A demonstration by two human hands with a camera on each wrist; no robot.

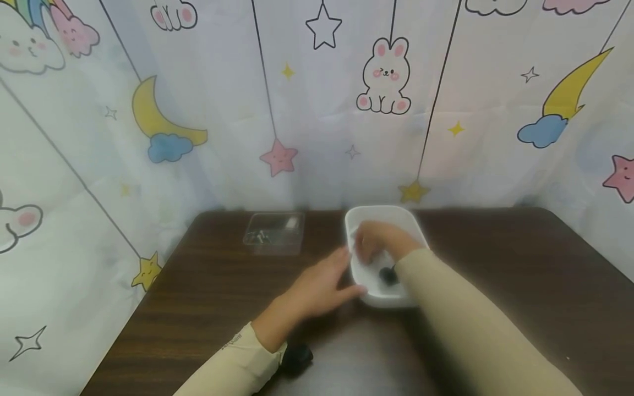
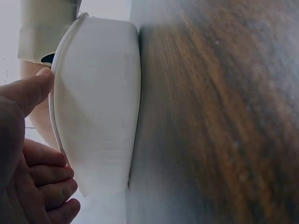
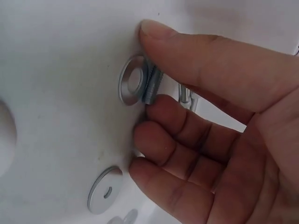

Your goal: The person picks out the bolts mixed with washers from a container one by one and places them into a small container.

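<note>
My right hand point(image 1: 378, 239) reaches down into a white plastic bin point(image 1: 381, 301). In the right wrist view, a threaded bolt point(image 3: 153, 85) and a cupped metal washer point(image 3: 133, 80) lie between thumb and curled fingers. The index fingertip is hidden behind the thumb, so a firm pinch cannot be made out. A flat washer point(image 3: 105, 190) rests lower on the bin's white surface, and another metal piece point(image 3: 185, 94) shows behind the fingers. My left hand point(image 1: 317, 283) touches the bin's left rim, thumb and fingers spread apart.
A clear plastic box point(image 1: 274, 236) with small metal hardware in it stands left of the bin at the table's back. Black items sit under both cuffs, one point(image 1: 297, 358) at the left wrist. A patterned curtain point(image 1: 322, 110) hangs behind the brown table point(image 1: 198, 308).
</note>
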